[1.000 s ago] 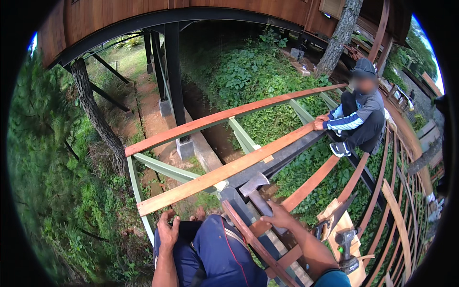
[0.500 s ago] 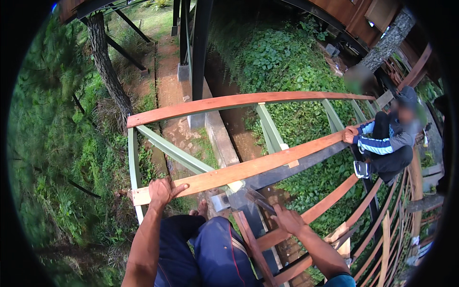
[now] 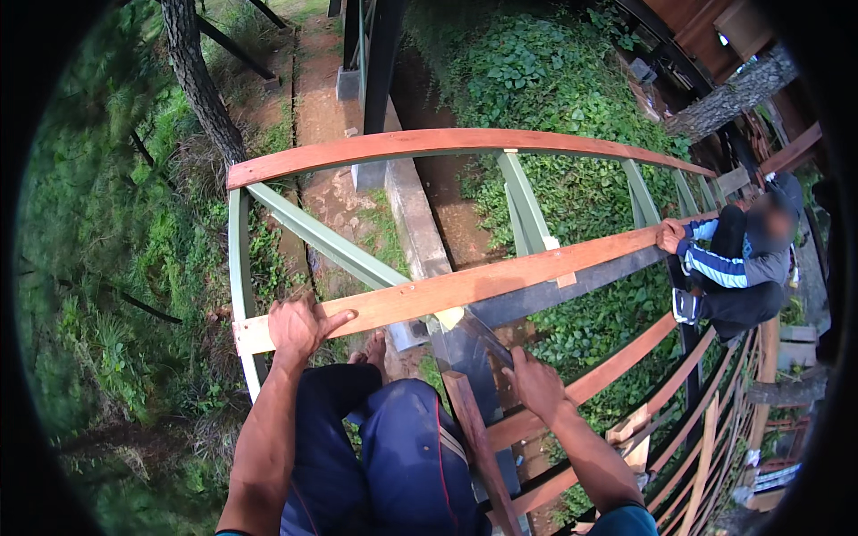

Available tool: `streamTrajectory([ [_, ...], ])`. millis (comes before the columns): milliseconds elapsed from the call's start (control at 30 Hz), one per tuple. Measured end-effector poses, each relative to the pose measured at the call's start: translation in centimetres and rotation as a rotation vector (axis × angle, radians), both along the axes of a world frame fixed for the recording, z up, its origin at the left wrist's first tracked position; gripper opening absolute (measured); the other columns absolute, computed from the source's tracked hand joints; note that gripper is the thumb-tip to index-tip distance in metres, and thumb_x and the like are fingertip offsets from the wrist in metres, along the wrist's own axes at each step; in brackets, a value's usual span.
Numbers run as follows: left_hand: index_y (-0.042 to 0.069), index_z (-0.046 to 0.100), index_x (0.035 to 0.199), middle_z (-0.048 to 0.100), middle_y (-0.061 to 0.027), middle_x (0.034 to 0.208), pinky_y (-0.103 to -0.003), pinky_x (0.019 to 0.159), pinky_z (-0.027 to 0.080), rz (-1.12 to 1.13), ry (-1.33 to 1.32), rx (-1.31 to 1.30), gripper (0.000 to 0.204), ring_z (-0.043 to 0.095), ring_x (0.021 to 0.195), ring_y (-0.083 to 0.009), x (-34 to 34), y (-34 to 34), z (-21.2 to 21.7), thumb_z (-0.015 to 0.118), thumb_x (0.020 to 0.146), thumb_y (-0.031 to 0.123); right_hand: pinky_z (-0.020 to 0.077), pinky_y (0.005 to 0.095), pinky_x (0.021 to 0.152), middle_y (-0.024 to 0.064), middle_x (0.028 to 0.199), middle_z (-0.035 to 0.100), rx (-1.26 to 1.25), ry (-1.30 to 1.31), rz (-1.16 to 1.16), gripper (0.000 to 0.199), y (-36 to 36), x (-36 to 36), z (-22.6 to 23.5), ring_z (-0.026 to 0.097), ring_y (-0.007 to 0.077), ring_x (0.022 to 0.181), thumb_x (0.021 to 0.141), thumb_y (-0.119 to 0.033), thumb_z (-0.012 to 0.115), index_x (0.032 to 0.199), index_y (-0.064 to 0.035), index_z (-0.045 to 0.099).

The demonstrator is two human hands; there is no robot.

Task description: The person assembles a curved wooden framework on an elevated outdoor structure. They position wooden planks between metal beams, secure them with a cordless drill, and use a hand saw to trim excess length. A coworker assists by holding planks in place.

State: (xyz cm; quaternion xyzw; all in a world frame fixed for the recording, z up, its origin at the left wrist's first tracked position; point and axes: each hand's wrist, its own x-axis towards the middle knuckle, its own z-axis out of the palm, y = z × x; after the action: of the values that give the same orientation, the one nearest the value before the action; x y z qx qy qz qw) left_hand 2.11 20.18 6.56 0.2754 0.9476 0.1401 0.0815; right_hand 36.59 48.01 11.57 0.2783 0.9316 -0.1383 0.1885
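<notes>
Left grip [image 3: 299,326] seemingly flat on plank [image 3: 465,286] end, open drop beyond.

Smooth reddish wooden plank [image 3: 465,284] on matt green-painted metal frame [image 3: 315,239], dark steel beam [image 3: 572,282].

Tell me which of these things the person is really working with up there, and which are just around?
In hand:
left hand pressed flat on the long wooden plank
right hand on the dark steel beam
another person's hand at the plank's far end

Just around:
curved wooden rail
green braces
tree trunk
concrete strip
</notes>
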Motion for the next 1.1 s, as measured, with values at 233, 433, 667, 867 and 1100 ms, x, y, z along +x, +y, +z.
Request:
streamTrajectory([
  [233,0.008,0.068,0.073,0.070,-0.0091,0.065,-0.045,0.085,0.052,-0.011,-0.038,-0.074,0.078,0.072,0.067,-0.0296,-0.5,0.2,-0.2,0.072,0.066,0.085,0.0546,0.0597,0.073,0.0268,0.098,0.069,0.029,-0.066,0.011,0.032,0.6,0.0,1.6,0.068,0.0508,0.084,0.101,-0.025,0.061,0.118,-0.0035,0.045],
  [433,0.008,0.069,0.074,0.070,-0.0096,0.064,-0.046,0.082,0.053,-0.022,0.001,-0.006,0.079,0.070,0.064,-0.0301,-0.5,-0.1,-0.8,0.071,0.065,0.086,0.0564,0.0583,0.069,0.0285,0.096,0.070,0.052,-0.010,0.060,0.031,1.0,-1.0,0.3,0.070,0.0496,0.080,0.103,-0.028,0.058,0.118,-0.0038,0.045],
  [667,0.007,0.070,0.073,0.070,-0.0108,0.065,-0.046,0.076,0.055,-0.036,-0.019,-0.047,0.082,0.071,0.065,-0.0312,-0.9,0.0,-0.6,0.068,0.065,0.089,0.0551,0.0591,0.070,0.0275,0.097,0.069,0.090,-0.072,0.057,0.030,2.1,-1.0,0.5,0.068,0.0512,0.082,0.101,-0.027,0.061,0.115,-0.0041,0.047],
  [867,0.007,0.070,0.073,0.070,-0.0108,0.065,-0.045,0.081,0.054,-0.033,-0.053,-0.006,0.085,0.071,0.065,-0.0310,-0.8,-0.1,-0.4,0.068,0.064,0.091,0.0556,0.0599,0.068,0.0250,0.095,0.069,0.134,0.004,0.085,0.029,3.2,-1.6,-0.2,0.069,0.0497,0.078,0.101,-0.030,0.060,0.114,-0.0074,0.046],
  [1100,0.008,0.067,0.072,0.068,-0.0092,0.063,-0.044,0.081,0.051,-0.016,-0.005,-0.034,0.083,0.069,0.063,-0.0293,-0.7,-0.1,-1.3,0.069,0.063,0.090,0.0543,0.0612,0.069,0.0229,0.100,0.069,0.052,0.030,0.136,0.030,4.3,-1.4,-0.9,0.068,0.0502,0.080,0.100,-0.031,0.062,0.111,-0.0073,0.049],
])
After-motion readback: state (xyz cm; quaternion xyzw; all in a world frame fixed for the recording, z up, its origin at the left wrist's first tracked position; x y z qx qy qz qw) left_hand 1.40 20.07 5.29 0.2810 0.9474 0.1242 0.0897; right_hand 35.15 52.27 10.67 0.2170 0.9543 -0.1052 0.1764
